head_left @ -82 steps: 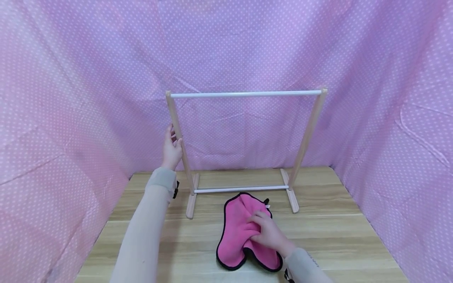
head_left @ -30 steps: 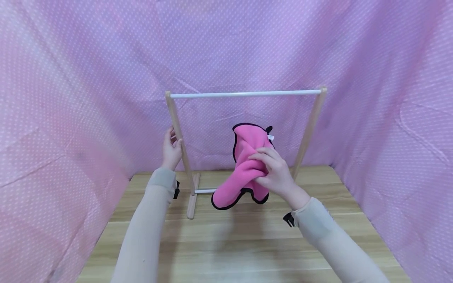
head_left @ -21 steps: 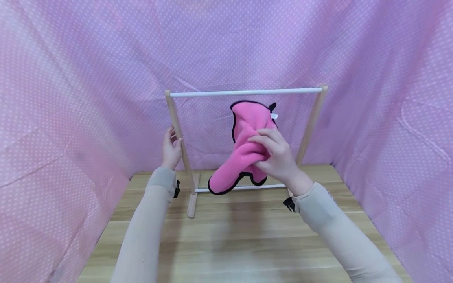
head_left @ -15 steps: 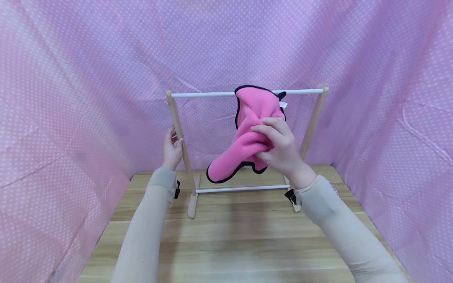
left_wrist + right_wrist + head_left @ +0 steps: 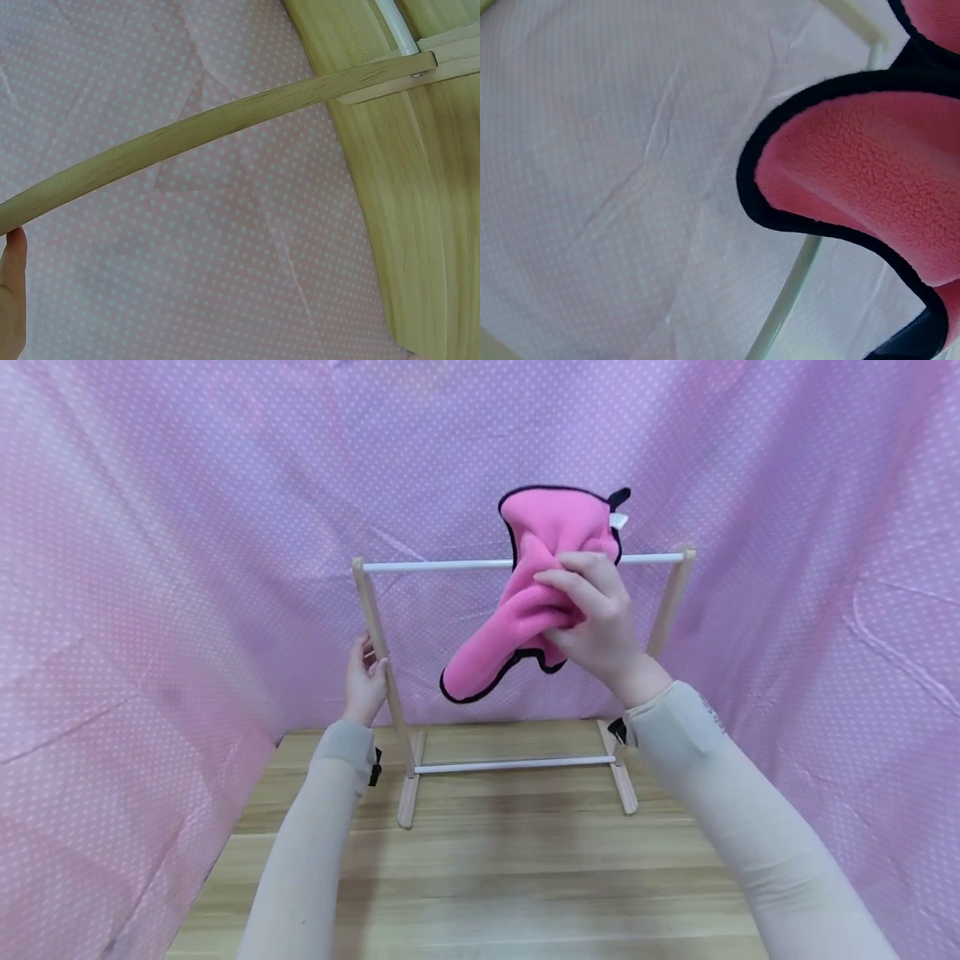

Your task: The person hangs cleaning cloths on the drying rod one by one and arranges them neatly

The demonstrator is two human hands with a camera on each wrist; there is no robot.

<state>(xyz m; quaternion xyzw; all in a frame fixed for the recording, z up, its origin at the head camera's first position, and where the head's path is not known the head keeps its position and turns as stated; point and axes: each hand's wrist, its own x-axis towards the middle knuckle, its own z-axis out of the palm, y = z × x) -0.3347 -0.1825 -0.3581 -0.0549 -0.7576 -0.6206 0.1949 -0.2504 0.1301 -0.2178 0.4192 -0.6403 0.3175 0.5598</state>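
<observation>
Upper centre of head view: right hand (image 5: 604, 625), fingers pinched, held black-trimmed pink fleece cloth (image 5: 517, 610) in front of white top rail (image 5: 435, 566). Left hand (image 5: 363, 687), fingers partly curled, held wooden upright (image 5: 393, 702). Only left wrist cam showed its foot screw (image 5: 420, 74); only right wrist, nubby pile (image 5: 855, 157).

- Resembles a small curtained booth (image 5: 847, 552); cannot be assigned to home, shop or workshop.
- Shows polka-dot fabric (image 5: 420, 452) draped behind and along both sides.
- Encloses a wood-grain tabletop (image 5: 472, 885).
</observation>
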